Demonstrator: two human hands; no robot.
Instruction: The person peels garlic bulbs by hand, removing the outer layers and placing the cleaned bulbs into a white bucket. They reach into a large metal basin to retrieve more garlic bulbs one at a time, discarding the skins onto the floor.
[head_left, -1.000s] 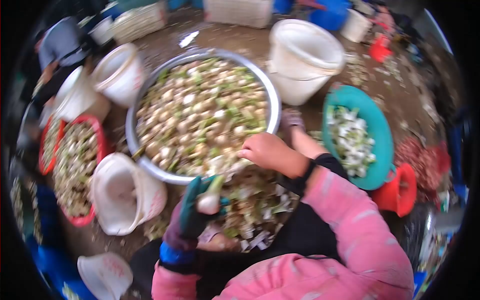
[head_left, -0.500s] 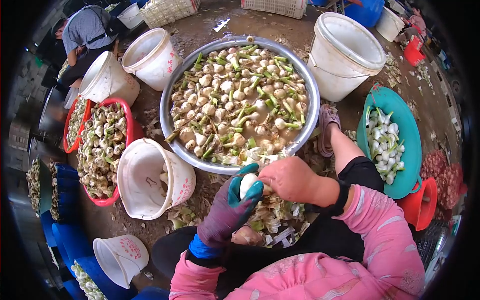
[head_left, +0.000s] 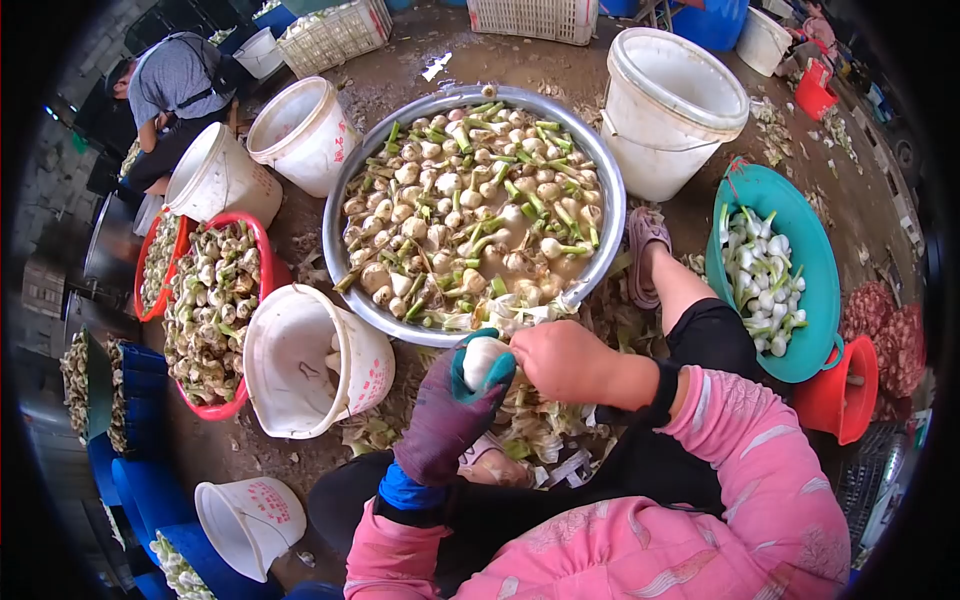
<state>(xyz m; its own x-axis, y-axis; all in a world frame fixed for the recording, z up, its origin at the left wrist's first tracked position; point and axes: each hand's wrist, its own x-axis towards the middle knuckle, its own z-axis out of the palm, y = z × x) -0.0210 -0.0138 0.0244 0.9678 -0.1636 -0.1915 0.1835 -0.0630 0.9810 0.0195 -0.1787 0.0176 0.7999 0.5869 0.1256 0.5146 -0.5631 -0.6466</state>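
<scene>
In the head view, we are holding a white garlic bulb (head_left: 487,362) in our gloved left hand (head_left: 455,400), its fingers wrapping around the bulb. Our bare right hand (head_left: 575,361) is curling closed just beside it; we cannot tell whether its fingers are gripping anything. Both hands are hovering above papery peelings (head_left: 538,418), near a round metal basin (head_left: 613,205) that is holding stemmed bulbs (head_left: 440,185) in murky water. To our right, a teal basin (head_left: 820,280) is holding whiter bulbs (head_left: 762,275); to our left, a white bucket (head_left: 368,365) is standing beside a red tub (head_left: 265,262) of garlic.
</scene>
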